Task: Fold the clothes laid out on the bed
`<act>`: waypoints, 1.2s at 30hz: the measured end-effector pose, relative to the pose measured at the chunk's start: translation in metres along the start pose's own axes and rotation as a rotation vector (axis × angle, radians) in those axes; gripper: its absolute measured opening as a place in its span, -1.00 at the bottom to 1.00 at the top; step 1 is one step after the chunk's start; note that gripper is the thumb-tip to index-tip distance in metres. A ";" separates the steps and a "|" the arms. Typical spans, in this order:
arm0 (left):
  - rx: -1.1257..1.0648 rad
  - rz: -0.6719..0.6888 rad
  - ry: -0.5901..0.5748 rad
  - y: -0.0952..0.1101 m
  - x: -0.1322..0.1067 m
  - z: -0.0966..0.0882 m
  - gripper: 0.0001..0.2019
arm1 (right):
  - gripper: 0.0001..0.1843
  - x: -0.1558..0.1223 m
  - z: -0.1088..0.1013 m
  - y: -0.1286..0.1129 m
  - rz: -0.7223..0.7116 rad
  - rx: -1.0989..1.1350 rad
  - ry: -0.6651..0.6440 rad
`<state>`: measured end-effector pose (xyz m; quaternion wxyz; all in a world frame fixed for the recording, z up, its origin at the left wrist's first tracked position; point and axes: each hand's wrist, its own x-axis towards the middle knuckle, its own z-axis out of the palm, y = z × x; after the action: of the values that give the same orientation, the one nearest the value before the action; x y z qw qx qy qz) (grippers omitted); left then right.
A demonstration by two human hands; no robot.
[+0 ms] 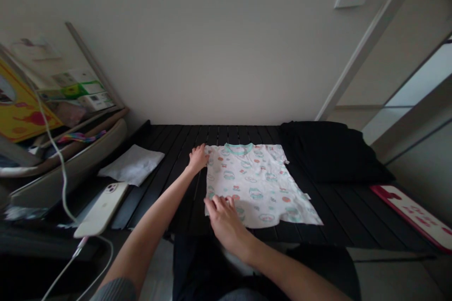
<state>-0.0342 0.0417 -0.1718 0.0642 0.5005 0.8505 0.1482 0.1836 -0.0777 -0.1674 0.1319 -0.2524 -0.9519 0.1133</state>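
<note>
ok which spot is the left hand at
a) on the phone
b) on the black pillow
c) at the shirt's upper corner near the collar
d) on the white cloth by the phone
c, the left hand sits at the upper corner of the white printed t-shirt, beside the mint collar.
</note>
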 end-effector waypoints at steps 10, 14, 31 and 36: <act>-0.194 -0.199 0.083 0.014 0.006 -0.028 -0.70 | -0.83 -0.022 -0.042 0.006 0.182 -0.124 0.381; -0.409 -0.116 0.102 0.053 0.022 -0.027 -0.73 | -0.71 -0.044 -0.055 0.024 0.290 -0.227 0.434; 0.033 0.529 -0.002 0.099 -0.047 0.076 -0.36 | -0.49 0.018 -0.094 0.233 0.916 -0.315 0.049; -0.060 0.528 -0.022 0.101 -0.048 0.064 -0.33 | -0.55 0.036 -0.069 0.256 0.960 -0.272 0.057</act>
<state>0.0901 0.0578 -0.2028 0.0475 0.7047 0.6848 0.1796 0.2900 0.1673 -0.1676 0.0569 -0.6799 -0.7305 0.0292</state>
